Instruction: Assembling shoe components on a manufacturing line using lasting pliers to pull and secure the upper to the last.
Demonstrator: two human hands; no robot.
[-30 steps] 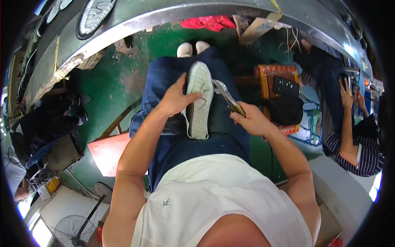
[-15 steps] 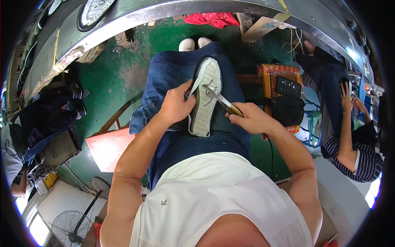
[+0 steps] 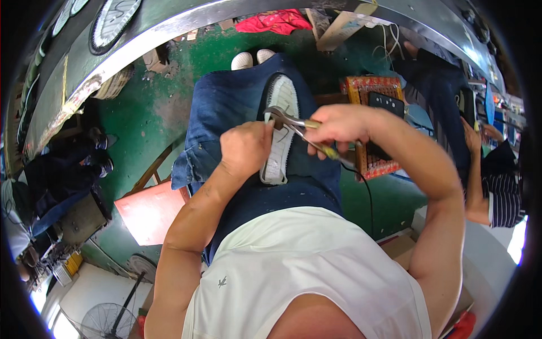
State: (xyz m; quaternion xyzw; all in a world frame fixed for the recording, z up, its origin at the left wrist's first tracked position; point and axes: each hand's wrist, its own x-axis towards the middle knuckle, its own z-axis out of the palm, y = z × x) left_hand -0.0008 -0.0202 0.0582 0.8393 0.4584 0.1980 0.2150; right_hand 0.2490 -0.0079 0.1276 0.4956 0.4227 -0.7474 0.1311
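Working shoe w/ pliers: L hand pinching shoe at 9 o'clock, R hand clasping pliers at 3; next prob. needs steady hold.

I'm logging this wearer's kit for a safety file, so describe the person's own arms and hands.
The left hand and right hand are bare, with no gloves showing. No watch or bracelet shows at either wrist. No sleeve covers the left forearm or right forearm. The white top has a small grey mark.
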